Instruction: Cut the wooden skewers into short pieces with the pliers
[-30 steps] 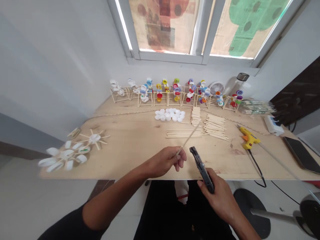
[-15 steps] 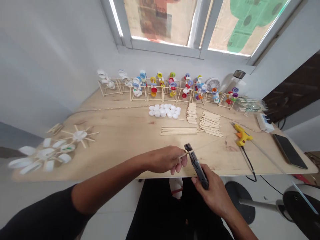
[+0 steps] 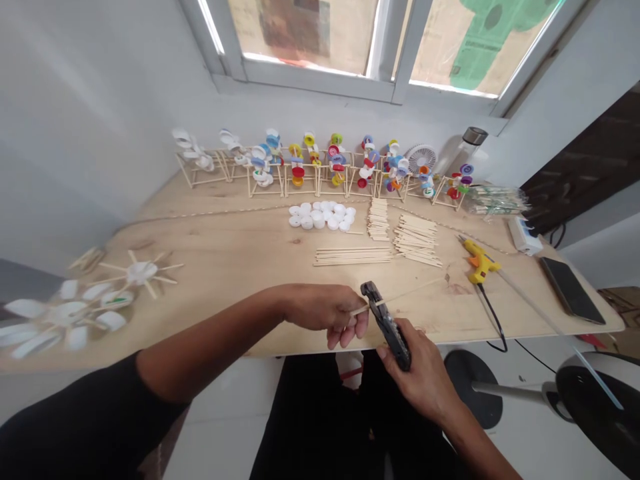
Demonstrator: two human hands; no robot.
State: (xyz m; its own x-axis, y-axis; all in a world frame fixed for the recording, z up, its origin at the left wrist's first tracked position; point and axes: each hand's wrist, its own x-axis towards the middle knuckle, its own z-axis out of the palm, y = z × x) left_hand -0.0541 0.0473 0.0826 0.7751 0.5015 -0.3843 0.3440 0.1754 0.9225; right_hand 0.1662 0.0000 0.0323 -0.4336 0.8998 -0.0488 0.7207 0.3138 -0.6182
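My left hand (image 3: 333,311) pinches a thin wooden stick (image 3: 407,292) near its left end, over the table's front edge. The stick runs off to the right across the jaws of dark pliers (image 3: 387,323). Wrapped round the handles of those pliers is my right hand (image 3: 423,367). Beyond my hands lie a row of long sticks (image 3: 353,257), a pile of shorter sticks (image 3: 416,240) and a stack of small ones (image 3: 378,219). White bottle caps (image 3: 320,217) are grouped to their left.
Along the wall stand several stick frames with coloured cap wheels (image 3: 297,167). A yellow glue gun (image 3: 481,261) with its cord and a phone (image 3: 571,290) lie right. A spoked stick wheel (image 3: 142,273) and a white cap wheel (image 3: 67,313) sit left. Bagged sticks (image 3: 497,200) lie far right.
The camera view has shifted a little, so the table's contents appear further left and slightly higher. Both hands keep the same hold on stick and pliers.
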